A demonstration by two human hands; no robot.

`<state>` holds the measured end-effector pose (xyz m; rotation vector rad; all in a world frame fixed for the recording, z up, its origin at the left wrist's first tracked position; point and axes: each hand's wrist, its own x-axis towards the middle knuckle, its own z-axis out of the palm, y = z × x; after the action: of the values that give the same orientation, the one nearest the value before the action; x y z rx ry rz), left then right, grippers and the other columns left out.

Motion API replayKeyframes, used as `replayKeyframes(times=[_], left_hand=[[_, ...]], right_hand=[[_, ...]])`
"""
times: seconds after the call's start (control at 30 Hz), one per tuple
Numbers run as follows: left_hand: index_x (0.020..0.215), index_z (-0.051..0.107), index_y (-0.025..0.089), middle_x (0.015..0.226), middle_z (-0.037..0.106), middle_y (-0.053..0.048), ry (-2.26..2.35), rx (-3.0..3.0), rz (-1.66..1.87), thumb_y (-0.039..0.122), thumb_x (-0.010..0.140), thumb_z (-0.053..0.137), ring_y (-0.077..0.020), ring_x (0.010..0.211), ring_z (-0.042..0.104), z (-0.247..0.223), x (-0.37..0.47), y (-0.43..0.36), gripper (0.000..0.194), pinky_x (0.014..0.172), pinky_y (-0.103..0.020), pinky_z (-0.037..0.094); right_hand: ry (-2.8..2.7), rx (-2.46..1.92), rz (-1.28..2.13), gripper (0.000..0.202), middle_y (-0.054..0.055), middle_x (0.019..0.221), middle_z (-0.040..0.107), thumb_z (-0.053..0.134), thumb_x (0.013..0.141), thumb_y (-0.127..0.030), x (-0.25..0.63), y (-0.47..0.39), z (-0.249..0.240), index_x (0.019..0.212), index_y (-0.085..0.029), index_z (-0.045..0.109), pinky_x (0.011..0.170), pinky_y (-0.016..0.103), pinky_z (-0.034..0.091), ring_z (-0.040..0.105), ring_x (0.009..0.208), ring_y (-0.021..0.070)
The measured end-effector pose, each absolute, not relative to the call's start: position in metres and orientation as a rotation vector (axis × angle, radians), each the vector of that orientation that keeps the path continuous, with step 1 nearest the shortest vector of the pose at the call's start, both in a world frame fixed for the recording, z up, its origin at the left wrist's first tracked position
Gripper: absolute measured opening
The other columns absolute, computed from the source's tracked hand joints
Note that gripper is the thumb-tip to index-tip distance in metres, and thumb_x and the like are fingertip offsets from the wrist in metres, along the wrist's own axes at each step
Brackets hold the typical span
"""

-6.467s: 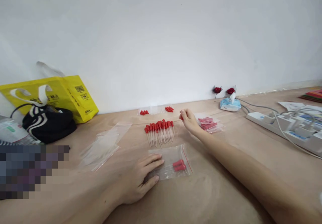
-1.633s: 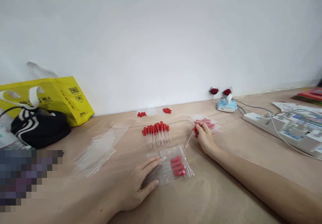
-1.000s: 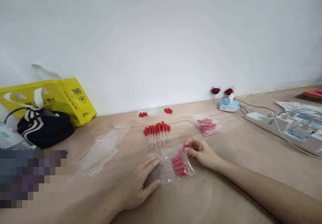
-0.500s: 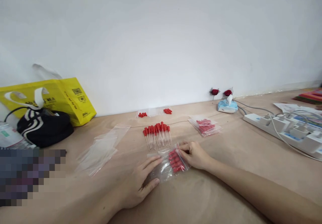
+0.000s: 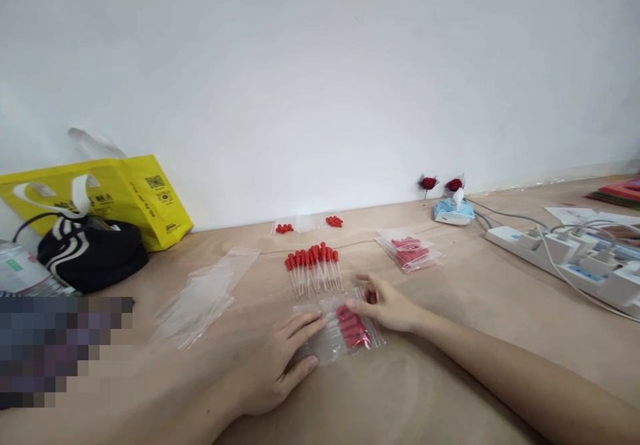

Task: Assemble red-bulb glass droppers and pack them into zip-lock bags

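Observation:
A clear zip-lock bag with several red-bulbed droppers inside lies flat on the table, its zip end to the right. My left hand rests on the left end of this bag, fingers and thumb spread. At the zip end is my right hand: its thumb touches the bag over the red bulbs, the index finger stretches away from the thumb, and the other fingers are curled and partly hidden. Just beyond the bag stands a row of loose droppers, red bulbs pointing away from me and clear stems toward me.
Flat clear bags lie on the left, and filled bags are piled at the right. Small red bulbs sit by the wall. A yellow bag, black pouch, tissue pack and power strip with cables surround the table.
My right hand has loosened from the bag's zip edge, its index finger lifting away and its thumb shifting left over the bulbs. The bag's right end now lies flatter. My left hand stays put.

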<state>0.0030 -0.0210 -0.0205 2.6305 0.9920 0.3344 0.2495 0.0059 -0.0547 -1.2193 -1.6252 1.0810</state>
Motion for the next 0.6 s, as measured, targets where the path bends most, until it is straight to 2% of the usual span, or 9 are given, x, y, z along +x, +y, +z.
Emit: replayKeyframes(times=[0.1,0.2,0.43,0.6], left_hand=[[0.127,0.035,0.031,0.132,0.041,0.000,0.983,2.619,0.397,0.028,0.084,0.041,-0.0217,0.118,0.038,-0.022,0.004,-0.022,0.044,0.099,-0.042,0.032],[0.127,0.035,0.031,0.133,0.039,0.000,0.990,2.611,0.452,0.030,0.085,0.040,-0.0209,0.120,0.036,-0.025,0.004,-0.023,0.043,0.100,-0.041,0.030],[0.122,0.043,0.027,0.129,0.043,-0.004,1.200,2.724,0.662,0.033,0.086,0.036,-0.0234,0.121,0.033,-0.028,-0.004,-0.010,0.037,0.099,-0.045,0.027],[0.122,0.044,0.019,0.127,0.044,-0.010,1.762,2.672,0.509,0.037,0.082,0.039,-0.0262,0.120,0.033,-0.014,-0.022,0.011,0.044,0.098,-0.047,0.026]], right_hand=[[-1.662,-1.191,1.147,0.031,-0.003,0.058,0.049,0.063,0.065,-0.042,0.248,0.007,-0.055,0.077,-0.015,0.055,0.052,0.022,0.035,0.044,0.053,0.0091],[-1.573,-1.100,1.198,0.035,-0.004,0.056,0.047,0.059,0.066,-0.049,0.250,0.006,-0.051,0.067,-0.015,0.049,0.052,0.022,0.034,0.041,0.051,0.0077],[-1.392,-1.053,0.993,0.036,-0.006,0.055,0.042,0.053,0.069,-0.053,0.278,0.012,-0.036,0.068,-0.018,0.042,0.046,0.020,0.032,0.039,0.047,0.0073],[-1.191,-1.263,0.591,0.026,-0.004,0.060,0.046,0.045,0.073,-0.046,0.304,0.038,-0.044,0.071,-0.021,0.039,0.048,0.024,0.040,0.047,0.051,0.0118]])
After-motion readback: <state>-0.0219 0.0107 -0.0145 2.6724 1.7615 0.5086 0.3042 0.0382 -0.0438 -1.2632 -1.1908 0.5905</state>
